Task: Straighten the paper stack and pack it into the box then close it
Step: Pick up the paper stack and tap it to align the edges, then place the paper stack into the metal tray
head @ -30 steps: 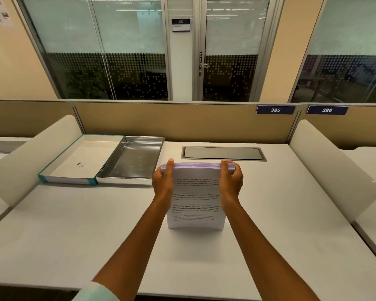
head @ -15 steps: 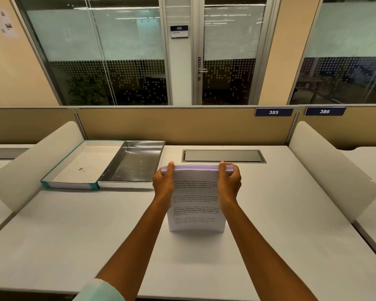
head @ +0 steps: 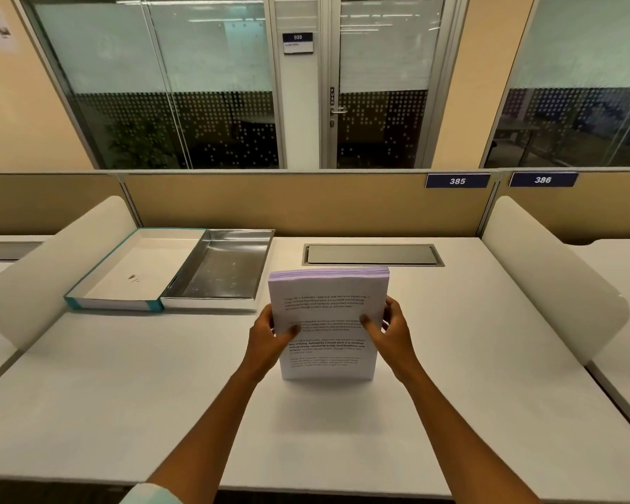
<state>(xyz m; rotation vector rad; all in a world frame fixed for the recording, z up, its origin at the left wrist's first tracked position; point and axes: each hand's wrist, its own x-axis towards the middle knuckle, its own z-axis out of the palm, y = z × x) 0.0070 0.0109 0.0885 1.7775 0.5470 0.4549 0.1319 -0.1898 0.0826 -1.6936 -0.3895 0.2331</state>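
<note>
Fingers [head: 294, 328] of the left hand [head: 268, 336] are closed on the left edge of the thick stack of white printed paper sheets [head: 327, 321], thumb across the front page; fingers of the right hand [head: 391, 331] are closed on the right edge in the same manner, thumb on the front page. Both hands grip at mid-height of the stack. Stack stands upright on its lower short edge on the white desk surface [head: 124, 394], near the middle, printed face toward the camera, top edges of the sheets showing as a pale violet band, roughly level. Open shallow box with silver metallic interior [head: 222, 271] lies flat on the surface to the left and behind the stack, apart from it. White tray-like lid with teal rim [head: 135, 274] lies beside the box on its left, touching it, inner side up. Grey rectangular cable hatch [head: 373, 255] sits flush in the surface behind the stack.
</note>
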